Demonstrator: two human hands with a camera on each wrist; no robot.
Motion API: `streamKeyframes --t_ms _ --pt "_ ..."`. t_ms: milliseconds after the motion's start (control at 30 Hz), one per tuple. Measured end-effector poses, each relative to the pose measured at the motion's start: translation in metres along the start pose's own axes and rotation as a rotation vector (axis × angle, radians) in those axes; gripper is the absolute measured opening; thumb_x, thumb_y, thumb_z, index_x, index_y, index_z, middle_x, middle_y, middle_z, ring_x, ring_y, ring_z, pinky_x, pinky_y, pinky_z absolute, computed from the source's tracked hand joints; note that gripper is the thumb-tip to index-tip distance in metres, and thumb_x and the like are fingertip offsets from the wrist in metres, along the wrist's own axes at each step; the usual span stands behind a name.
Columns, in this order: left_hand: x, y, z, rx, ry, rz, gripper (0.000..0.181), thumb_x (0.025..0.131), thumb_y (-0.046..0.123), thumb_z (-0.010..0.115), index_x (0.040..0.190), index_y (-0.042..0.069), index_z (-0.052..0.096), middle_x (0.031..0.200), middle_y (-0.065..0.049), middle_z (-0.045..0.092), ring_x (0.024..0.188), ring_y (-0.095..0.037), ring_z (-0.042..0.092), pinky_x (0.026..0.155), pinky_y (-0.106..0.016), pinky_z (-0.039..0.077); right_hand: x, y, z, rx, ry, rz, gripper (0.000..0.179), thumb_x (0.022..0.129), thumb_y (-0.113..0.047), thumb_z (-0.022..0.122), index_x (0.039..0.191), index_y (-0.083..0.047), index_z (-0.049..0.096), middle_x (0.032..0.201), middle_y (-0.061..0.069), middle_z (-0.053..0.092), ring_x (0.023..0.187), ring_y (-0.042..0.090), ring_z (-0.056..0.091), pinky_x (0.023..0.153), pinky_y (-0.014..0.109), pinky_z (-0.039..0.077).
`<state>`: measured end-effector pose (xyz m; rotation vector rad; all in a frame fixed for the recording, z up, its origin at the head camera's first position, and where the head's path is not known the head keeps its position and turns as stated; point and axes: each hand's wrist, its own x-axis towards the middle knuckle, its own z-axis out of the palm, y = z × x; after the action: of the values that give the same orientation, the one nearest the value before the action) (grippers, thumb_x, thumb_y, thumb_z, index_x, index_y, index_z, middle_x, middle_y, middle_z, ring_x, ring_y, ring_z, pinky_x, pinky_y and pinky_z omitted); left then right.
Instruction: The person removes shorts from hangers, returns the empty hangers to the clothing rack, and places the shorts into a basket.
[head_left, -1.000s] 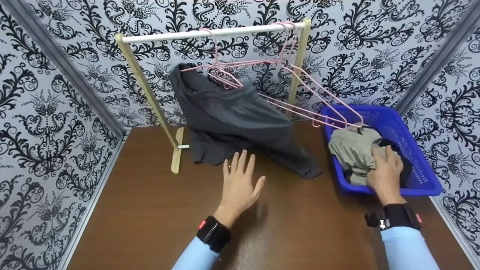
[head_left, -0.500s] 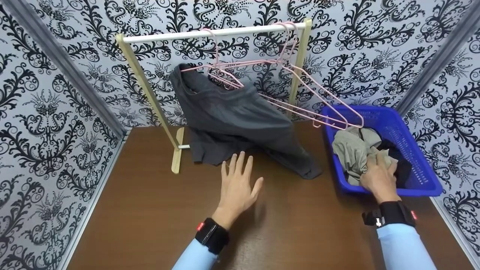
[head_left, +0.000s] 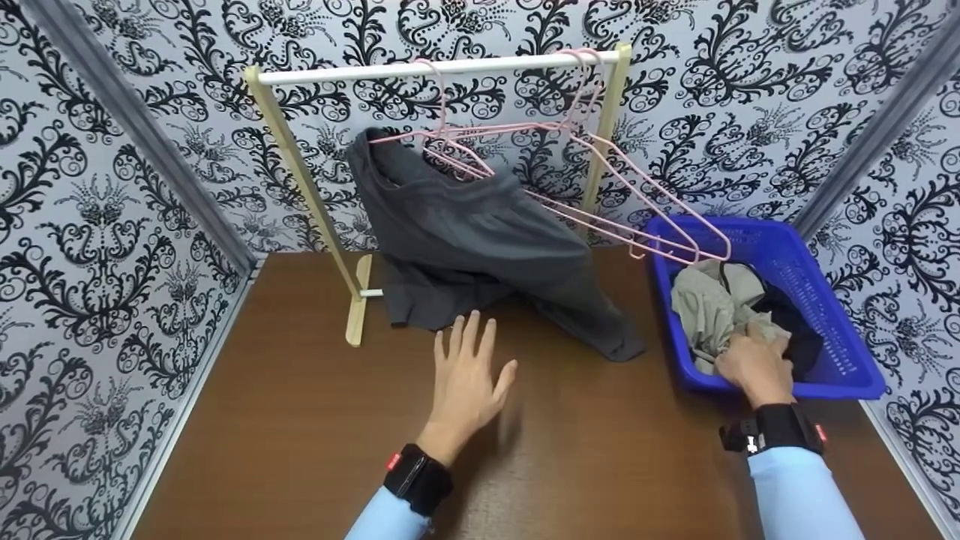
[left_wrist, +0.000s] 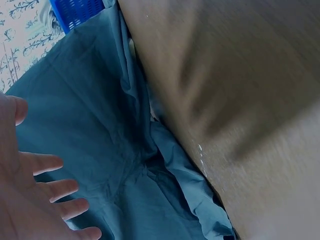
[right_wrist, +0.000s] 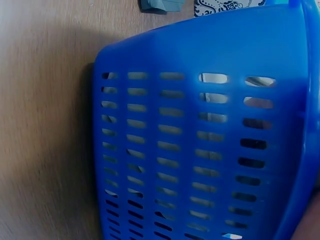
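Observation:
My right hand (head_left: 757,367) reaches over the front rim of a blue plastic basket (head_left: 847,391), its fingers curled into a crumpled beige garment (head_left: 697,304); the fingertips are hidden in the cloth. Only the basket's slotted wall (right_wrist: 190,55) and a sliver of the hand show in the right wrist view. Spread and holding nothing, my left hand (head_left: 463,390) hovers above the table in front of a dark grey garment (head_left: 487,240). That garment drapes from a pink hanger and its lower part lies on the table. In the left wrist view, the straight fingers stand before the grey cloth (left_wrist: 85,115).
A small rack with a white rail (head_left: 360,73) and wooden posts stands at the back. More pink hangers (head_left: 679,199) hang on its right side, their ends reaching over the basket. Black cloth (head_left: 799,322) lies in the basket. Patterned walls enclose the brown table (head_left: 300,420).
My right hand has shifted left and deeper into the basket, bunching the beige garment. The left hand has drifted slightly left and toward me, still spread. The head view has tilted slightly.

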<state>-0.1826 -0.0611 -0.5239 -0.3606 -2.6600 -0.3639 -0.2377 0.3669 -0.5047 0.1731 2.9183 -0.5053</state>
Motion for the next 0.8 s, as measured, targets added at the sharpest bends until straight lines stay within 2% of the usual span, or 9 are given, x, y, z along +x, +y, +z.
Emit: streamKeyframes --t_ms 200,400,533,700,800 --pt "-0.002 -0.005 -0.001 -0.01 0.028 -0.006 0.067 0.103 0.051 0.05 0.152 0.006 0.05 0.158 -0.021 0.043 0.146 -0.044 0.04 0.115 -0.068 0.028 0.002 0.001 -0.002 -0.005 -0.055 0.021 0.06 0.095 -0.016 0.045 0.142 0.02 0.04 0.159 0.041 0.01 0.136 0.078 0.001 0.1 0.087 0.022" --pt "-0.003 -0.01 -0.001 -0.002 0.01 -0.024 0.067 0.102 0.051 0.05 0.152 0.007 0.05 0.158 -0.02 0.044 0.146 -0.043 0.039 0.116 -0.067 0.027 0.002 -0.002 -0.003 -0.003 -0.062 0.024 0.063 0.095 -0.017 0.043 0.146 0.018 0.036 0.16 0.04 0.01 0.136 0.076 0.004 0.1 0.086 0.022" --pt "-0.002 -0.012 -0.002 -0.01 0.005 -0.03 0.067 0.102 0.051 0.051 0.152 0.007 0.051 0.158 -0.02 0.044 0.146 -0.043 0.039 0.116 -0.067 0.028 0.003 -0.003 -0.001 -0.002 -0.002 0.009 0.064 0.094 -0.017 0.045 0.147 0.018 0.034 0.158 0.04 0.013 0.136 0.078 0.005 0.099 0.087 0.02" --pt "0.002 -0.013 -0.006 -0.025 -0.004 -0.027 0.067 0.103 0.05 0.05 0.152 0.005 0.05 0.158 -0.02 0.043 0.146 -0.043 0.039 0.116 -0.067 0.027 -0.001 -0.006 -0.001 0.02 0.092 -0.013 0.07 0.093 -0.013 0.051 0.149 0.019 0.026 0.157 0.043 0.014 0.135 0.08 0.001 0.101 0.09 0.008" --pt "0.003 -0.015 -0.007 -0.016 -0.003 -0.023 0.066 0.103 0.05 0.05 0.152 0.006 0.05 0.159 -0.02 0.043 0.146 -0.043 0.039 0.115 -0.067 0.028 -0.006 -0.014 -0.004 0.026 0.166 -0.043 0.07 0.093 -0.013 0.054 0.149 0.02 0.027 0.156 0.043 0.019 0.135 0.078 0.008 0.101 0.089 0.009"
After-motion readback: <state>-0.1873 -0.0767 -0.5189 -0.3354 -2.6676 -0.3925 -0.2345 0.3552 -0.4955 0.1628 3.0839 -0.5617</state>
